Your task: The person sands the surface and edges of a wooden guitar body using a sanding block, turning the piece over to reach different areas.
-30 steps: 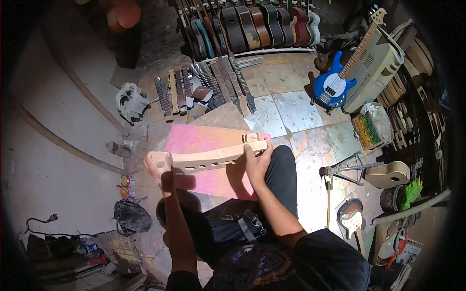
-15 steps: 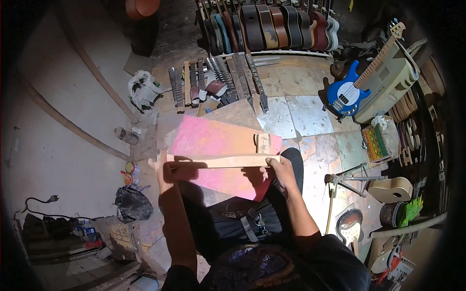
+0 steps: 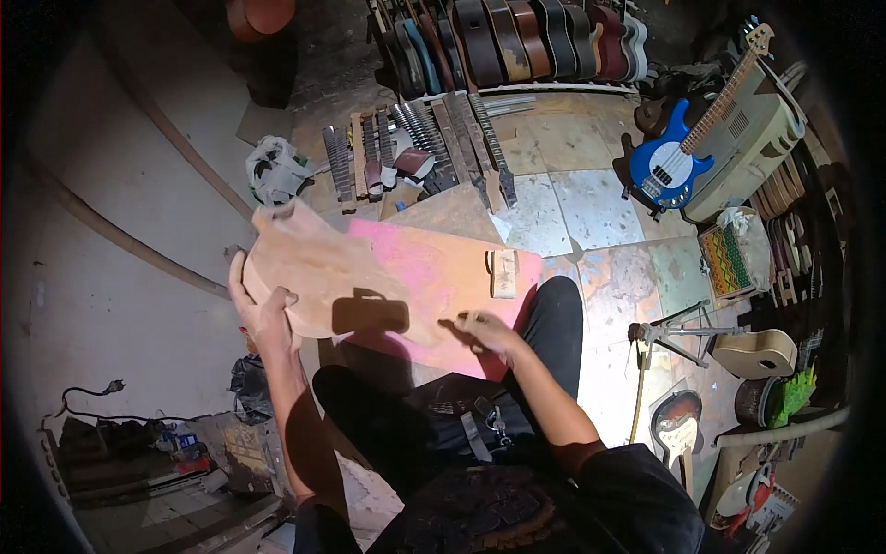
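- While the left hand clamps the unfinished wooden guitar body at eight o'clock, the right hand sits near four o'clock; blurred, its finger grip cannot be told.
- Location: overlapping, in view, the pink-orange board at nine o'clock.
- Judged stiff, fairly heavy; hold opposite rims.

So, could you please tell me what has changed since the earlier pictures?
The pale wooden body has swung left and turned from edge-on to show its broad face. The left hand went left with it, still gripping; the right hand seems to have let go. The small block stayed on the pink board.
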Demonstrator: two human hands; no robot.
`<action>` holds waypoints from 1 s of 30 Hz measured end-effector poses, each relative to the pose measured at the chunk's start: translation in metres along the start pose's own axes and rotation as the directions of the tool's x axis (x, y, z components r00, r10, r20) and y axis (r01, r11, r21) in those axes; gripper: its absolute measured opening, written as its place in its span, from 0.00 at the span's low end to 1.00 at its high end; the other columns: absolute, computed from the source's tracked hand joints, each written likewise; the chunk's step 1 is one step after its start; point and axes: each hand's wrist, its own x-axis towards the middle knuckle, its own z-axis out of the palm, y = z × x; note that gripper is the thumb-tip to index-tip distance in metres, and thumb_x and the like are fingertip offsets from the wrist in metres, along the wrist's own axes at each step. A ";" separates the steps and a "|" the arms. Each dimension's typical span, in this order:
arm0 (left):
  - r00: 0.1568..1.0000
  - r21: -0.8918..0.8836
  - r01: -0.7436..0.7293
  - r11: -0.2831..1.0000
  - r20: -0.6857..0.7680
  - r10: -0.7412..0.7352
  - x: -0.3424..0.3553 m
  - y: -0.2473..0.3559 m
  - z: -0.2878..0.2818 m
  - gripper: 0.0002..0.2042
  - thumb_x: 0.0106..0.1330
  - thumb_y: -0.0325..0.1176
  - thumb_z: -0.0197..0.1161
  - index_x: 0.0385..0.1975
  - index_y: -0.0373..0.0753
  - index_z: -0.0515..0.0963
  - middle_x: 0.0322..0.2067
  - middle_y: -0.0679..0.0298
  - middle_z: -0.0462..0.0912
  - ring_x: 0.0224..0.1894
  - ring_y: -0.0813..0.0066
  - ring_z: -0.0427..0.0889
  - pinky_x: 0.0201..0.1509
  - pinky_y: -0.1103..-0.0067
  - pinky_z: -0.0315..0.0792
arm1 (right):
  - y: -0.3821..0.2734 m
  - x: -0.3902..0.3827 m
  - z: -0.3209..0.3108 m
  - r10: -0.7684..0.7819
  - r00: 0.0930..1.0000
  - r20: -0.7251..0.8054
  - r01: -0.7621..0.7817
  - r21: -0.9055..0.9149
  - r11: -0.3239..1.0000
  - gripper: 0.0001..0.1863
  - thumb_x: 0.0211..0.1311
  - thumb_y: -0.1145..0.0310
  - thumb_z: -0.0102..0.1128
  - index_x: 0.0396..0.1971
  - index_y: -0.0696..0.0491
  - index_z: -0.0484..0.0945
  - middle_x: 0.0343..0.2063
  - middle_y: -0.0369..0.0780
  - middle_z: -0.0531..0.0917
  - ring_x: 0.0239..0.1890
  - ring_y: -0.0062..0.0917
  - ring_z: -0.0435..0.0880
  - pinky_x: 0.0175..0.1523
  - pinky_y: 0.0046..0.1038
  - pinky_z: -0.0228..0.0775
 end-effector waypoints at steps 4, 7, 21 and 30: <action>0.869 0.318 -0.475 0.820 0.314 0.382 0.010 -0.012 0.010 0.39 0.44 0.13 0.57 0.66 0.38 0.69 0.62 0.57 0.74 0.64 0.62 0.74 0.66 0.70 0.72 | -0.005 0.072 -0.039 -0.436 0.657 -0.615 0.130 -0.478 0.869 0.27 0.56 0.58 0.73 0.50 0.61 0.78 0.34 0.44 0.85 0.35 0.33 0.84 0.41 0.36 0.76; 0.716 0.214 -0.631 0.746 0.531 0.453 0.010 -0.028 0.020 0.37 0.47 0.20 0.65 0.65 0.38 0.70 0.64 0.55 0.73 0.68 0.62 0.71 0.75 0.69 0.61 | -0.022 0.090 -0.047 -0.363 0.468 -0.806 -0.258 -0.518 0.816 0.49 0.49 0.48 0.79 0.69 0.53 0.68 0.58 0.58 0.77 0.61 0.55 0.76 0.62 0.52 0.70; 0.650 0.623 -0.329 0.710 0.695 -0.308 0.003 -0.066 0.057 0.41 0.53 0.24 0.65 0.74 0.39 0.64 0.41 0.61 0.83 0.38 0.77 0.79 0.43 0.79 0.76 | 0.001 0.090 -0.084 -0.533 0.570 -0.625 -0.002 -0.649 0.761 0.40 0.67 0.55 0.68 0.73 0.58 0.66 0.48 0.56 0.83 0.45 0.40 0.83 0.50 0.37 0.74; 0.626 0.412 -0.280 0.867 0.763 -0.161 -0.017 -0.008 0.073 0.39 0.53 0.22 0.63 0.72 0.40 0.68 0.47 0.57 0.85 0.40 0.77 0.79 0.45 0.81 0.76 | -0.110 -0.042 -0.013 -0.568 0.666 -0.484 0.555 -0.186 0.810 0.30 0.71 0.73 0.59 0.72 0.60 0.69 0.52 0.37 0.84 0.48 0.16 0.81 0.52 0.17 0.72</action>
